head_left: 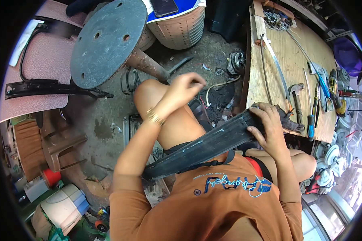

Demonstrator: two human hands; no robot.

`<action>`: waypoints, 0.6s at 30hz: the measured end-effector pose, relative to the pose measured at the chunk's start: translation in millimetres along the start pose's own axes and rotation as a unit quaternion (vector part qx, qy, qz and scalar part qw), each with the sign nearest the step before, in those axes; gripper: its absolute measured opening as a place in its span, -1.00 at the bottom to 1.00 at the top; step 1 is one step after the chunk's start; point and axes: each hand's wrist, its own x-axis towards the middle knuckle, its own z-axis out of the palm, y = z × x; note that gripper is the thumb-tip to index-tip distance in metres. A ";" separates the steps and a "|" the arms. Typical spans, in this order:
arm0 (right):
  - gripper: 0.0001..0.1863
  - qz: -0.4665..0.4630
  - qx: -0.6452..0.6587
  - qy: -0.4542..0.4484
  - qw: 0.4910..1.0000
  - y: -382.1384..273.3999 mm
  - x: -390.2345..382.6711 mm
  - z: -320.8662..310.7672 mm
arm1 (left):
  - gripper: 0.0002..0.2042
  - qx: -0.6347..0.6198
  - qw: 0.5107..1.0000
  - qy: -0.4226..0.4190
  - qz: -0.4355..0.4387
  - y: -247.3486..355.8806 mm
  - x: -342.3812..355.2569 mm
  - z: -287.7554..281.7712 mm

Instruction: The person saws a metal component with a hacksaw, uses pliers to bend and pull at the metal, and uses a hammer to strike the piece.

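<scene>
A long black panel, like a flat plastic or metal housing with pale scuffs, lies slantwise across my lap. My right hand grips its upper right end, thumb on the near face and fingers over the far edge. Raised above my left knee is my left hand, apart from the panel, its fingers curled in and slightly blurred. Whatever those fingers hold, if anything, cannot be made out. The panel's lower left end passes beside my left forearm.
At right stands a wooden workbench with a hammer, blue-handled pliers and a screwdriver. A round metal stand and a pink chair are at left. A motor-like part sits on the floor ahead.
</scene>
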 end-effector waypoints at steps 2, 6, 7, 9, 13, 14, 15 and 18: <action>-0.48 0.025 -0.016 0.017 0.999 0.4 -6.5 2.3 | -0.78 0.144 0.978 -0.153 -0.003 -38.0 56.8 30.0; -0.49 0.051 0.031 0.050 0.997 -8.4 -12.4 13.7 | -0.71 0.432 0.869 -0.209 -0.122 -145.1 114.1 105.0; -0.49 0.059 0.032 0.053 0.996 -8.7 -14.1 16.1 | -0.68 0.453 0.856 -0.210 -0.135 -170.8 115.8 122.9; -0.50 0.058 0.031 0.059 0.996 -9.9 -13.6 12.9 | -0.69 0.446 0.861 -0.134 -0.206 -211.9 115.0 153.0; -0.51 0.098 0.031 0.071 0.992 -7.9 -26.5 12.9 | -0.71 0.500 0.832 -0.162 -0.179 -251.8 89.0 210.9; -0.51 0.110 0.034 0.076 0.990 -6.6 -28.2 12.8 | -0.69 0.509 0.816 -0.199 -0.190 -250.3 87.2 216.1; -0.51 0.116 0.029 0.076 0.990 -3.7 -29.4 13.7 | -0.67 0.517 0.799 -0.234 -0.198 -248.1 88.4 219.4; -0.52 0.116 0.022 0.060 0.991 -1.7 -25.4 10.3 | -0.68 0.541 0.789 -0.204 -0.208 -242.4 84.7 222.9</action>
